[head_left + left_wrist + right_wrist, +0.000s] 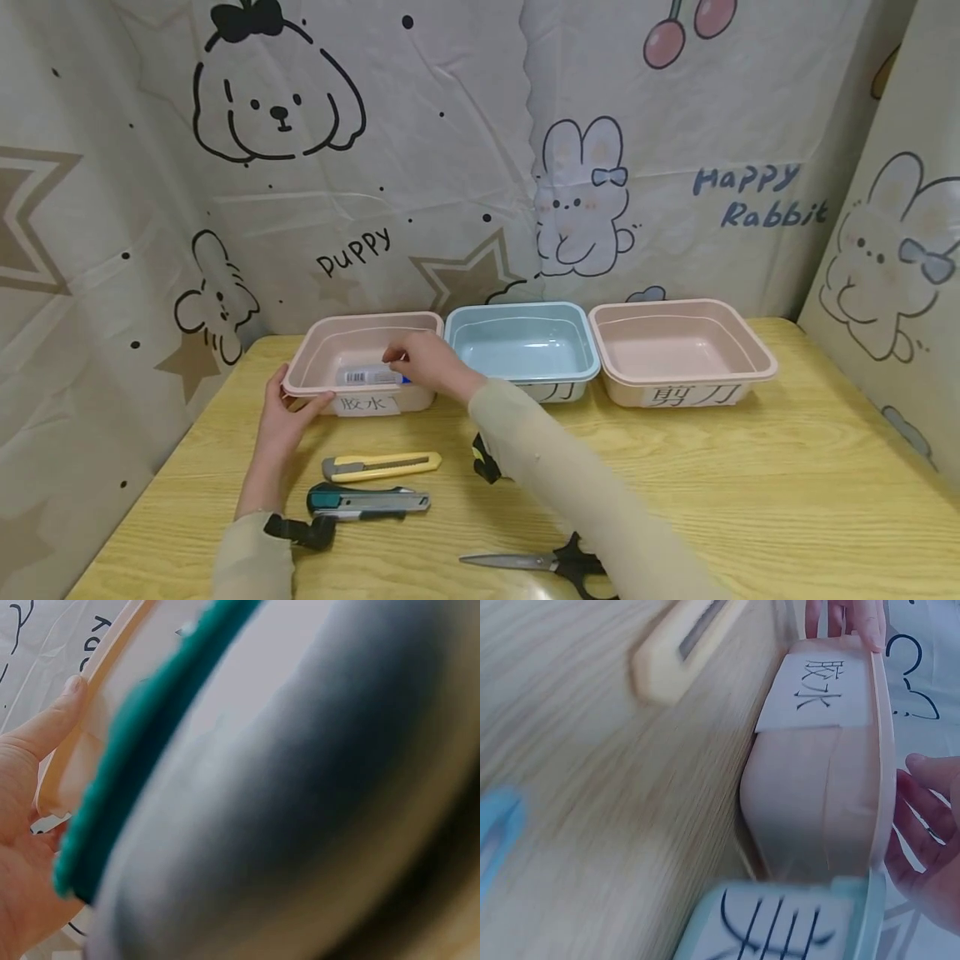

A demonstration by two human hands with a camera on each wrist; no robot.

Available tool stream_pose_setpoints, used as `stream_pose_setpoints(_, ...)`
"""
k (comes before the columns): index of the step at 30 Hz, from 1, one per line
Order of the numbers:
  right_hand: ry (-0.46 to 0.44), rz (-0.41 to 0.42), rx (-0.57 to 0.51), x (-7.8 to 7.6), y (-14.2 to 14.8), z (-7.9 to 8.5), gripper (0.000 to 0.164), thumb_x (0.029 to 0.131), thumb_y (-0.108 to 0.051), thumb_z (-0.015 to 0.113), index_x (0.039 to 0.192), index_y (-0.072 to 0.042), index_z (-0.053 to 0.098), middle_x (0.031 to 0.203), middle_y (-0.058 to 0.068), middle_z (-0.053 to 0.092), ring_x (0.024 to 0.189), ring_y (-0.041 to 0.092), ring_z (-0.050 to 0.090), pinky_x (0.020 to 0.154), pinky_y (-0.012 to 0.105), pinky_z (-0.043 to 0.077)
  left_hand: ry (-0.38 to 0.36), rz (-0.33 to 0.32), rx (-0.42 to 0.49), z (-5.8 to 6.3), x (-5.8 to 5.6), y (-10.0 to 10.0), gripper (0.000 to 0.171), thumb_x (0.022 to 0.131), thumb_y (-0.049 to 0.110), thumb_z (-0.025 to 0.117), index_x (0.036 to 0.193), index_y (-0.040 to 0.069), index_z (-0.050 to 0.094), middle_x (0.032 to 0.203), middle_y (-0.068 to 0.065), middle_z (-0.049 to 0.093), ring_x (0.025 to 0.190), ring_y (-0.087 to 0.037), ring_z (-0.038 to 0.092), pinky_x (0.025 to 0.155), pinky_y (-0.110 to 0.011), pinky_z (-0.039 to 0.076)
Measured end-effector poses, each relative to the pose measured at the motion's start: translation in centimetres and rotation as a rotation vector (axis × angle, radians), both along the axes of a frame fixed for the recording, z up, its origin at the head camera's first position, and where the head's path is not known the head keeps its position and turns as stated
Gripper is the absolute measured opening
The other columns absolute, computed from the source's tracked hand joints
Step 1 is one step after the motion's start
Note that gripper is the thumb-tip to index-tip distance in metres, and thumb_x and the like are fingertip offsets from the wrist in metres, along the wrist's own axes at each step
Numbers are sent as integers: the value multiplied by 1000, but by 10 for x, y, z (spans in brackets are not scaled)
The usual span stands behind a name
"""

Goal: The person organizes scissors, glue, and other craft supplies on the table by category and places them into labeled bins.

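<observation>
The right hand (427, 360), its fingers loosely bent, thumb apart and pinching nothing, hovers over the left bin (318, 350); whether a fingertip touches the tube (367, 377) cannot be told. That tube lies inside the bin, blue end beneath the hand. The left hand (283, 421) grips the bin's near left corner, thumb on the rim. Nearer lie the yellow cutter (382, 466), the green cutter (375, 502) and the scissors (517, 562); rightward stand the blue bin (517, 337) and another pink bin (678, 333).
</observation>
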State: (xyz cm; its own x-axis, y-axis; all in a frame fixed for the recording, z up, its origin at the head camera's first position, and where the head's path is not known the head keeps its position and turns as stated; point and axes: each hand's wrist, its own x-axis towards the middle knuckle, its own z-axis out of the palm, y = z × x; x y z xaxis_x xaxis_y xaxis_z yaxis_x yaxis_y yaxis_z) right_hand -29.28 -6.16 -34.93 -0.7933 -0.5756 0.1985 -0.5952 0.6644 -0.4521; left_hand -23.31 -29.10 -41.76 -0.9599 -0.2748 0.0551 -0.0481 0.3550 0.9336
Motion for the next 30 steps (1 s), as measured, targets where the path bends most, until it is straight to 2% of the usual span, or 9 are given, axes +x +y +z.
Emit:
stream_pose_setpoints(2, 1, 8, 0, 2, 8, 0, 17, 89, -19, 58, 102, -15, 69, 96, -3, 68, 88, 8, 60, 76, 20, 47, -3, -1, -4, 0, 0, 0, 94, 81, 31, 68, 147, 19, 1, 146, -12, 25, 129, -27, 32, 85, -13, 38)
stream_pose_setpoints(5, 7, 24, -2, 6, 19, -2, 16, 88, -19, 60, 100, -14, 69, 93, -3, 68, 85, 8, 60, 75, 20, 47, -5, -2, -4, 0, 0, 0, 96, 81, 32, 68, 147, 18, 0, 147, -13, 22, 130, -29, 30, 97, -26, 39)
stream_pose_setpoints(9, 19, 41, 2, 15, 33, -1, 16, 87, -19, 61, 98, -12, 70, 89, -4, 67, 79, 8, 57, 72, 20, 47, -7, -1, -5, 0, 0, 0, 98, 81, 33, 67, 147, 17, -2, 148, -16, 20, 131, -33, 28, 104, -45, 32)
stream_pose_setpoints(15, 51, 35, 13, 27, 62, 2, 17, 88, -22, 60, 99, -13, 69, 85, -5, 64, 75, 7, 54, 66, 20, 44, -21, 0, -7, 2, 0, 1, 98, 81, 35, 67, 147, 18, -3, 148, -16, 19, 132, -33, 27, 104, -45, 31)
stream_pose_setpoints(22, 177, 28, -10, 37, 109, 2, 18, 85, -24, 63, 99, -14, 67, 90, -3, 64, 81, 13, 60, 67, 24, 47, -16, -7, -5, 1, 0, 0, 99, 80, 35, 68, 147, 18, -2, 148, -15, 19, 132, -33, 26, 105, -45, 30)
stream_pose_setpoints(26, 237, 0, -37, 42, 138, -3, 20, 83, -24, 65, 100, -13, 67, 93, -3, 64, 83, 15, 60, 69, 26, 48, -13, -24, -63, 3, 0, -5, 99, 80, 37, 68, 147, 16, -1, 149, -17, 17, 132, -37, 24, 106, -49, 27)
stream_pose_setpoints(30, 260, -46, -56, 48, 166, -9, 20, 82, -23, 67, 100, -13, 67, 94, -2, 64, 83, 16, 60, 71, 28, 48, 9, -50, -151, 6, 0, -11, 94, 80, 35, 68, 147, 10, 6, 147, -21, 19, 130, -41, 25, 105, -53, 27)
